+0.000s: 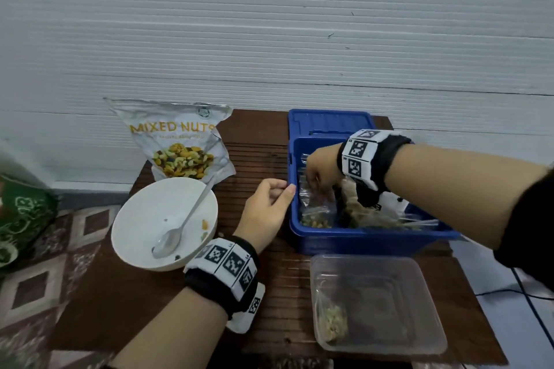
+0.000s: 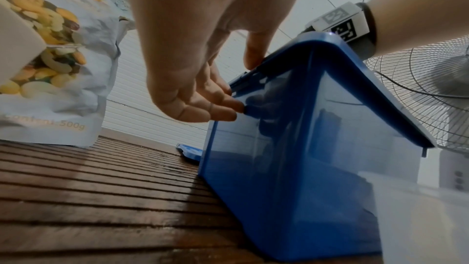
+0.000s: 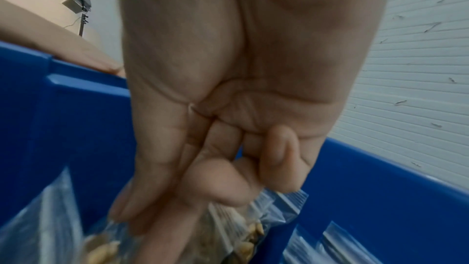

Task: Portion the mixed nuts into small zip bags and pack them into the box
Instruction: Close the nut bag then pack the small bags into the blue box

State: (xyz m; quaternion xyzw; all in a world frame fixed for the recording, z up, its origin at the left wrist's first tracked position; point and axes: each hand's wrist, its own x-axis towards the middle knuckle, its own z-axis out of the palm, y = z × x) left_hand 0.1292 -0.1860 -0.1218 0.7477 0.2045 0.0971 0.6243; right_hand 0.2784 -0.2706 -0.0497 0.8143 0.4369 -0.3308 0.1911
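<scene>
I have the right hand (image 1: pixel 319 169) lowered inside the blue box (image 1: pixel 368 237), palm toward the near wall. In the right wrist view its fingers (image 3: pixel 218 184) are curled and pinch the top of a small zip bag (image 3: pixel 253 226) holding nuts. The bag hangs directly below the grip, within the box walls; I cannot tell whether its bottom touches the box floor. In the head view this bag (image 1: pixel 317 207) shows below the fingers, nuts gathered at its lower end, against the box's left wall.

To the right of the grip, inside the same box, lie more clear zip bags (image 1: pixel 386 216), some with nuts; their number is not readable. Behind the grip, the blue lid (image 1: pixel 329 121) lies flat on the table, its near part hidden by the box.

My left hand (image 1: pixel 266 207) is outside the box, left of the right-hand grip. Its thumb (image 2: pixel 255 51) rests on the box rim and its fingertips (image 2: pixel 228 109) touch the outer wall below the rim; the fingers are only slightly bent and enclose nothing.

Further left of that hand stands the white bowl (image 1: pixel 135 219) with a metal spoon (image 1: pixel 180 225) and a few leftover nuts. The mixed nuts pouch (image 1: pixel 177 141) stands upright behind the bowl. Nearer to me than both hands, a clear plastic container (image 1: pixel 377 302) sits on the wooden table (image 1: pixel 120 293), touching or just beside the box's near wall.
</scene>
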